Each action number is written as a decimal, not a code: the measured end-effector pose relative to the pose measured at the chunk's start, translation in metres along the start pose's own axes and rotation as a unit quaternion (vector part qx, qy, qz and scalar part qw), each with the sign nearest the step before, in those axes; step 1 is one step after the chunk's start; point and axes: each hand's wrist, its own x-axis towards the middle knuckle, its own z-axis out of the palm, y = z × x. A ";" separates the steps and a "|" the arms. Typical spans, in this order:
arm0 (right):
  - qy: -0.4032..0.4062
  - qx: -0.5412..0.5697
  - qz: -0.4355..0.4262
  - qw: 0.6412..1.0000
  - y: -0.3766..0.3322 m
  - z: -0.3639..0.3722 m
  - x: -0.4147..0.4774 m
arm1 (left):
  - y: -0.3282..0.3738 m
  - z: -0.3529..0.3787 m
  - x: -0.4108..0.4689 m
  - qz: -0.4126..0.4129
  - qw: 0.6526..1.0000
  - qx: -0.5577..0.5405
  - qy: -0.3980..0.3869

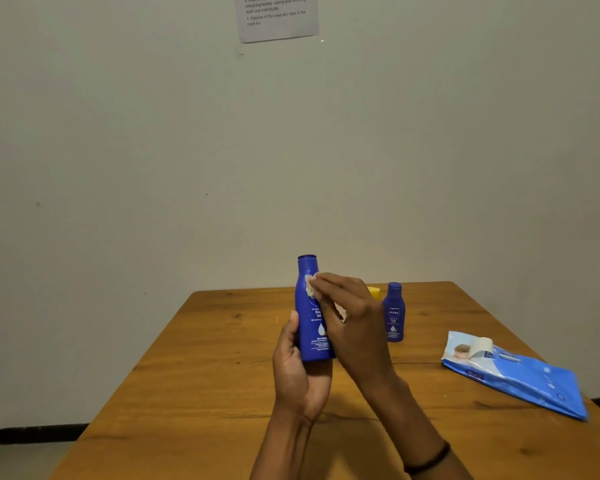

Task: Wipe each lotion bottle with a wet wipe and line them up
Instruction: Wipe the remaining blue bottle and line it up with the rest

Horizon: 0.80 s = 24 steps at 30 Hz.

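The large blue lotion bottle (310, 313) stood nearly upright in the air above the middle of the wooden table (201, 368), its long axis vertical with a slight lean, its cap end pointing up toward the wall and its base pointing down into the palm. The left hand (297, 370) gripped it around the lower body, thumb on the left side of the bottle and the other fingers curled behind, where they could not be seen. The right hand (352, 327) came across from the right, its fingers closed on a small crumpled white wet wipe (310, 287) and pressing it against the bottle's shoulder, just below the neck. A dark band circled the right wrist. Behind the right hand, a smaller blue lotion bottle (394, 311) stood upright on the table with its cap up and its label facing the camera; just to its left a yellow object (374, 291) showed only partly, too hidden to identify. To the right and nearer, well apart from the bottles, a blue wet-wipe pack (520, 375) lay flat with its sealing flap peeled back and curled upward. The tabletop was orange-brown wood grain and reached back to a plain pale wall (118, 133), where a printed sheet of paper (278, 15) was stuck high up. A dark baseboard ran along the foot of the wall at both sides.
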 end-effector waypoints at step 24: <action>0.066 0.014 -0.049 0.997 -0.004 0.002 -0.070 | 0.013 0.017 0.001 -0.076 0.989 -0.104 -0.066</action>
